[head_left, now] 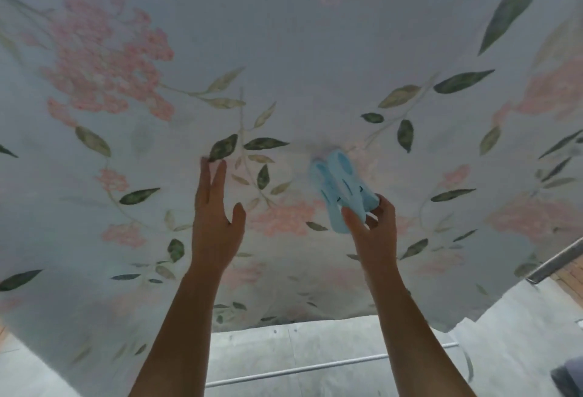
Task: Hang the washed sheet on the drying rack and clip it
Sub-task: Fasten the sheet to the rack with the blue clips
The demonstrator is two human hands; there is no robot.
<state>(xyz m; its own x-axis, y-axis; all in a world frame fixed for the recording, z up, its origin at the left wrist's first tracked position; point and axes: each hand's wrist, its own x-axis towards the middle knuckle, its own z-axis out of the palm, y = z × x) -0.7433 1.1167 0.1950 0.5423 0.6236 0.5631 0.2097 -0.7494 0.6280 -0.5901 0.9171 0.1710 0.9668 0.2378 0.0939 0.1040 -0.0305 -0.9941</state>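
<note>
A pale blue sheet [284, 49] printed with pink flowers and green leaves hangs spread across nearly the whole view. A large light-blue clip [342, 188] bites into the sheet near the middle, where the fabric bunches at its jaws. My right hand [372, 226] grips the clip's handle end with thumb and fingers. My left hand [214, 223] is raised to the left of the clip, fingers straight and apart, its fingertips against the sheet. The rack bar under the sheet is hidden by the fabric.
A thin white rail [315, 366] runs across below the sheet's lower edge, over a grey concrete floor [284, 349]. A metal bar [558, 262] and brick-coloured paving [572, 283] show at the right edge. A dark object [568, 379] sits in the bottom right corner.
</note>
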